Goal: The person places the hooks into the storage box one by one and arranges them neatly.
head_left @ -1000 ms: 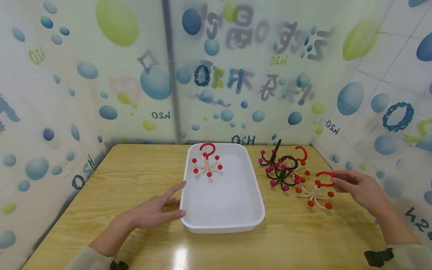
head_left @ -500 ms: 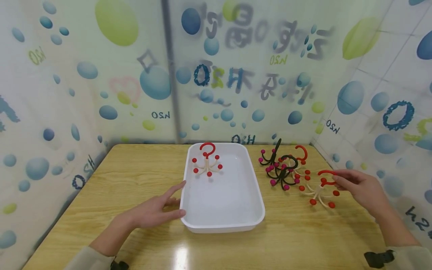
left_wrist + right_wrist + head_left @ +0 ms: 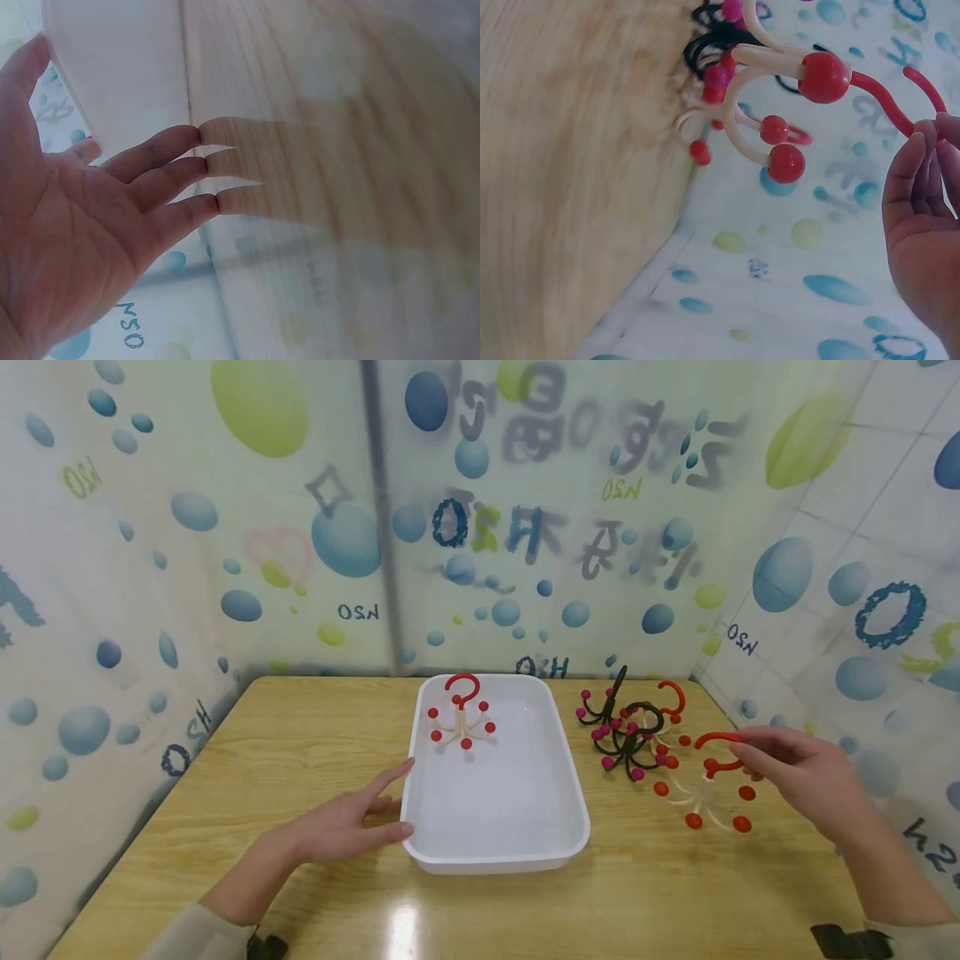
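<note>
your left hand (image 3: 341, 828), fingers extended and gripping nothing, touches the white tray (image 3: 502, 802) along its nine o'clock rim. your right hand (image 3: 806, 775) pinches a cream hanger (image 3: 707, 788) by its red hook, at three o'clock from the tray; a strip of glossy wooden table (image 3: 618, 831) separates the two. a second red-hooked hanger (image 3: 461, 718) sits inside the tray toward eleven. black hangers (image 3: 628, 747) and another red-hooked one (image 3: 674, 697) crowd the two o'clock side. bubble-printed curtains (image 3: 562, 560) rise beyond the back edge at twelve.
</note>
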Demonstrator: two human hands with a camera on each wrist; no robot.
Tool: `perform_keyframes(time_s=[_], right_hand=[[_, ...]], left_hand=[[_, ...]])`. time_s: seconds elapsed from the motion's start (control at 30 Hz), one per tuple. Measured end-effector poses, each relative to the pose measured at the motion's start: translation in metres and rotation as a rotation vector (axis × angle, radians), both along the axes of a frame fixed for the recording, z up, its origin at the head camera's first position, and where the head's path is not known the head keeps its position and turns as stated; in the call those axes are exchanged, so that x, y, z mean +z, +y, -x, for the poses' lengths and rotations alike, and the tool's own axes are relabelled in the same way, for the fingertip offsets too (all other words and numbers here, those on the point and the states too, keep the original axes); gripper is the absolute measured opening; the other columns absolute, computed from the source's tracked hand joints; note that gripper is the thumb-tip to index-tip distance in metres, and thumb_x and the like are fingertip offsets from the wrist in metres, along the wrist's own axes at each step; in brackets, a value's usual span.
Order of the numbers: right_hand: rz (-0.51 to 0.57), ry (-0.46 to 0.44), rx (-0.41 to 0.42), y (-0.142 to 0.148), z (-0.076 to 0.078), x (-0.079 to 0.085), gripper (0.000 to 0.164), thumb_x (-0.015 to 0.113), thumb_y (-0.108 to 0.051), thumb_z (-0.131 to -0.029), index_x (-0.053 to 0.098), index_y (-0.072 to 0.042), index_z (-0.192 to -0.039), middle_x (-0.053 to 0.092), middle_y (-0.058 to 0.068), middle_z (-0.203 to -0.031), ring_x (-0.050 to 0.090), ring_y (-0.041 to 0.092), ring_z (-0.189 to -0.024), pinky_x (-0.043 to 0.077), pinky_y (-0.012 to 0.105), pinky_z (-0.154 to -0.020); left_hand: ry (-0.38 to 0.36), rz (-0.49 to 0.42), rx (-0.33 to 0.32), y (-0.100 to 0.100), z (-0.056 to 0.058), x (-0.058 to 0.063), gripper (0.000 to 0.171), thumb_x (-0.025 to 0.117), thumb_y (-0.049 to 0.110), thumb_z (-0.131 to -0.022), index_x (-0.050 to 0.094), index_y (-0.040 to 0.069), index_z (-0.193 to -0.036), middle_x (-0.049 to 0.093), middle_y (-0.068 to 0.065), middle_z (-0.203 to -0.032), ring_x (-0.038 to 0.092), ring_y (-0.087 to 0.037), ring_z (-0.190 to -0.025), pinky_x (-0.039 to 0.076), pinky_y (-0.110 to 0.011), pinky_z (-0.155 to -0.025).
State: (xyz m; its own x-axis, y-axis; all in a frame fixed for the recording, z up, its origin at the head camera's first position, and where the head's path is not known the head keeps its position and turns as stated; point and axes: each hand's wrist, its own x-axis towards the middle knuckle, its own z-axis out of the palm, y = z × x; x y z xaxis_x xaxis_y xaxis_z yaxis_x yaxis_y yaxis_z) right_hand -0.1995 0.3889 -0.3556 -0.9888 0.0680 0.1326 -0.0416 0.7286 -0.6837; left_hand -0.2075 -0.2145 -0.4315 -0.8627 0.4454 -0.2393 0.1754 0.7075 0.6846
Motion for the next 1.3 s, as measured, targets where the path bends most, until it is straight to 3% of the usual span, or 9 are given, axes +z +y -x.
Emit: perform_keyframes(time_s=[0.17, 0.5, 0.9, 1.0, 1.13, 1.3], right_hand=[[0.033, 0.085, 0.094, -0.025, -0.002, 0.011, 0.035, 0.070, -0.033, -0.110, 0.074, -0.007, -0.132, 0.079, -0.019, -0.097, 0.073, 0.005, -0.083, 0.060, 0.021, -0.070], [0.080, 0.160, 0.209, -0.087, 0.014, 0.028, 0.027, 0.073, -0.031, -0.108, 0.078, -0.011, -0.127, 0.079, -0.008, -0.098, 0.072, 0.009, -0.083, 0.059, 0.024, -0.068], [0.177, 0.103, 0.290, -0.151, 0.062, 0.037, 0.035, 0.074, -0.038, -0.107, 0.077, -0.011, -0.129, 0.077, 0.014, -0.110, 0.070, 0.022, -0.092, 0.062, 0.023, -0.075], [0.197, 0.090, 0.297, -0.165, 0.075, 0.037, 0.035, 0.075, -0.037, -0.107, 0.077, -0.011, -0.129, 0.078, 0.014, -0.111, 0.072, 0.020, -0.093, 0.062, 0.022, -0.077], [0.210, 0.084, 0.316, -0.180, 0.093, 0.032, 0.037, 0.075, -0.035, -0.107, 0.076, -0.007, -0.132, 0.079, 0.015, -0.113, 0.074, 0.022, -0.095, 0.062, 0.021, -0.079], [0.209, 0.082, 0.344, -0.193, 0.114, 0.022, 0.036, 0.073, -0.033, -0.108, 0.075, -0.006, -0.133, 0.079, 0.018, -0.115, 0.075, 0.036, -0.103, 0.062, 0.019, -0.082]], left_hand=[[-0.004, -0.005, 0.002, -0.001, 0.001, -0.001, 0.095, 0.069, 0.062, -0.103, 0.014, 0.038, -0.177, 0.058, -0.018, -0.163, 0.050, -0.049, -0.155, 0.035, -0.077, -0.124], [0.001, -0.016, -0.007, -0.003, 0.001, -0.002, 0.094, 0.068, 0.062, -0.104, 0.013, 0.040, -0.177, 0.058, -0.020, -0.163, 0.050, -0.049, -0.154, 0.035, -0.077, -0.124], [-0.001, -0.020, 0.004, -0.002, 0.002, -0.001, 0.094, 0.068, 0.064, -0.103, 0.013, 0.042, -0.176, 0.057, -0.019, -0.164, 0.049, -0.049, -0.155, 0.035, -0.076, -0.125], [-0.005, -0.018, 0.006, -0.002, 0.001, 0.000, 0.094, 0.067, 0.065, -0.103, 0.012, 0.043, -0.176, 0.057, -0.019, -0.164, 0.049, -0.049, -0.155, 0.035, -0.076, -0.124], [-0.005, -0.012, 0.008, -0.002, 0.000, 0.000, 0.094, 0.067, 0.065, -0.103, 0.012, 0.043, -0.176, 0.057, -0.018, -0.164, 0.049, -0.049, -0.155, 0.036, -0.076, -0.124], [-0.004, -0.016, 0.004, -0.002, -0.001, 0.000, 0.093, 0.067, 0.065, -0.103, 0.013, 0.044, -0.176, 0.058, -0.018, -0.163, 0.051, -0.048, -0.154, 0.037, -0.075, -0.124]])
